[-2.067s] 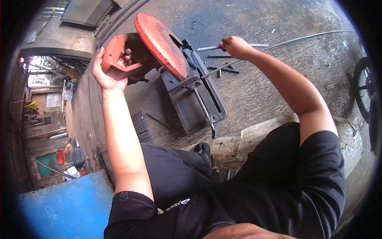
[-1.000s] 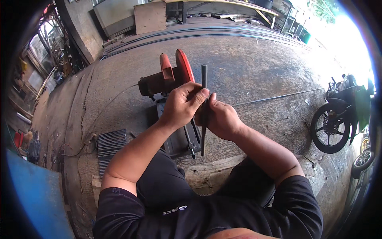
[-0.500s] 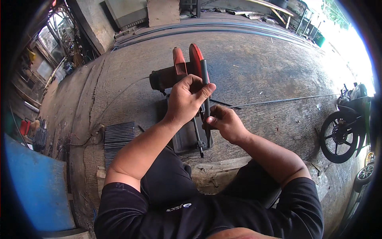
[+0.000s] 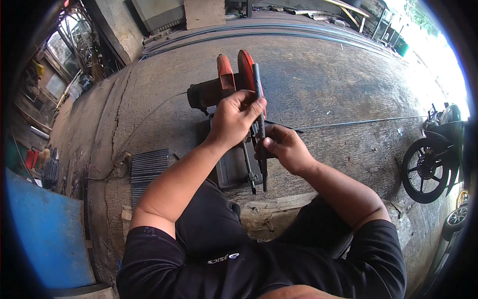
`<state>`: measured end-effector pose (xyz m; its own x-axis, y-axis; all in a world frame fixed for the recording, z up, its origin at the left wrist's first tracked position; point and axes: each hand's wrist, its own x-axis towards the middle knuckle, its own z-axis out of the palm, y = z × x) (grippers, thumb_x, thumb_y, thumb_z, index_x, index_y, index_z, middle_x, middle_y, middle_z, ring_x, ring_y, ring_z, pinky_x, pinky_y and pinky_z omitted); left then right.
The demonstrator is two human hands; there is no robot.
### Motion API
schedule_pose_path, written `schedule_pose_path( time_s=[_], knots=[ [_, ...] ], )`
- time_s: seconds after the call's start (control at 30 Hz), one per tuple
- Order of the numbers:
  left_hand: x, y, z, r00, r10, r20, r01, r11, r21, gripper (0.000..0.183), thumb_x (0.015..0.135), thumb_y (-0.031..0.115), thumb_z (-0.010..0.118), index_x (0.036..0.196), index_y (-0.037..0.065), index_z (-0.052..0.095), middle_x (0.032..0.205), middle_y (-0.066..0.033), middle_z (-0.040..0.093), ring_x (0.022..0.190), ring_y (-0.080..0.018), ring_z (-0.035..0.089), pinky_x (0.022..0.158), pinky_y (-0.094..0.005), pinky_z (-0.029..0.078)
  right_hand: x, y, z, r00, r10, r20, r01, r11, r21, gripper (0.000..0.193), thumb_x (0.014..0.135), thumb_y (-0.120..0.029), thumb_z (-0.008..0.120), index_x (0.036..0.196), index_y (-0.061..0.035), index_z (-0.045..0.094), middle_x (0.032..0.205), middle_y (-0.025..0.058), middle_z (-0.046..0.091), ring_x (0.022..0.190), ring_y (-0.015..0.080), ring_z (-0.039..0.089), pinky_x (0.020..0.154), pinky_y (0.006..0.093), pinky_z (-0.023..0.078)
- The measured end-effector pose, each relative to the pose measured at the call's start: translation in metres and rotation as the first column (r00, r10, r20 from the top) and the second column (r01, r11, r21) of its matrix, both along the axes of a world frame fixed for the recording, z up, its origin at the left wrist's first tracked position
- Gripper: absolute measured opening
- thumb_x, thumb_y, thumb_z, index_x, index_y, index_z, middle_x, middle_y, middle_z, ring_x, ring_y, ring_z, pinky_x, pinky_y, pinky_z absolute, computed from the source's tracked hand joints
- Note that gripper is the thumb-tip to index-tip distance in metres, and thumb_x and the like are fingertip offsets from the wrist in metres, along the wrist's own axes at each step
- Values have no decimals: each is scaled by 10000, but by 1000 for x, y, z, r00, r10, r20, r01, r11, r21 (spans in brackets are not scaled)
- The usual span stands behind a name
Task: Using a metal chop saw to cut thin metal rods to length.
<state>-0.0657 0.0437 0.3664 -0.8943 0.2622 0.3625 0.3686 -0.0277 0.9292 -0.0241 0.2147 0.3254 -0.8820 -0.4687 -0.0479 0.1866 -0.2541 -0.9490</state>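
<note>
Concrete floor [image 4: 338, 94] lies under and all around the grip, scuffed, a dark patch beyond it. Long pipes [image 4: 269, 35] run crosswise on the floor, well beyond the grip. Blue panel [image 4: 47, 229]: far left of the grip, nearer the body. Motorbike [image 4: 423, 169]: well apart to the right, front wheel toward the grip. Black shirt [image 4: 269, 271]: on the body side of the grip. Cut-off saw [image 4: 225, 70]: just beyond and left of the grip, red handle and red disc guard, its grey base partly hidden below the left hand. Thin bar [image 4: 368, 121]: on the floor, from near the right hand out toward the motorbike. Stack of dark rods [image 4: 149, 172]: left of the grip, toward the body, laid side by side.

Left hand [image 4: 234, 117] pinches the grey tube [image 4: 257, 77] between thumb and fingers, higher up. Right hand [image 4: 286, 147] closes thumb and curled fingers on its lower part. Tube stands nearly lengthwise, leaning slightly; cannot tell whether one piece or two. White lettering [image 4: 224, 258] with a small round emblem crosses the shirt's chest, below the grip.
</note>
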Motion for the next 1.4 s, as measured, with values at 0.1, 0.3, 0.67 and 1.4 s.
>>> schedule_pose_path(
  time_s=[0.1, 0.3, 0.67, 1.4],
  knots=[
    [-11, -4, 0, 979, 14, 205, -58, 976, 210, 157, 925, 205, 603, 897, 51, 604, 793, -13, 612, 718, -102, 605, 657, -258, 504, -5, 12, 8, 990, 113, 89, -88, 963, -254, 266, 937, -26, 502, 1201, -2, 477, 983, 106, 618, 919, 213, 635, 885, 374, 516],
    [-10, 6, 0, 913, -2, 408, -216, 846, 487, 216, 940, 288, 569, 834, 100, 574, 765, -35, 621, 671, -143, 623, 646, -321, 541, -20, 20, 16, 954, 60, -293, -138, 958, -251, 273, 894, -46, 596, 1163, -35, 550, 1096, 81, 618, 1007, 177, 612, 908, 329, 501],
    [16, 16, 7, 981, -106, 160, 130, 981, -146, 231, 936, 263, 574, 904, 34, 582, 699, -4, 558, 555, -34, 498, 507, -192, 432, -38, 37, 12, 914, -220, -341, 324, 902, 285, 278, 926, -294, 598, 948, -18, 629, 682, 12, 566, 608, 74, 498, 543, 255, 417],
    [-1, 7, -2, 999, 22, 47, -18, 997, -81, 165, 953, 57, 469, 998, -10, 613, 909, -66, 658, 853, -127, 615, 801, -273, 492, -18, 12, -8, 977, -42, -210, 77, 984, 162, 286, 941, -208, 574, 1047, 58, 575, 887, 91, 618, 789, 145, 589, 771, 299, 478]
  ],
)
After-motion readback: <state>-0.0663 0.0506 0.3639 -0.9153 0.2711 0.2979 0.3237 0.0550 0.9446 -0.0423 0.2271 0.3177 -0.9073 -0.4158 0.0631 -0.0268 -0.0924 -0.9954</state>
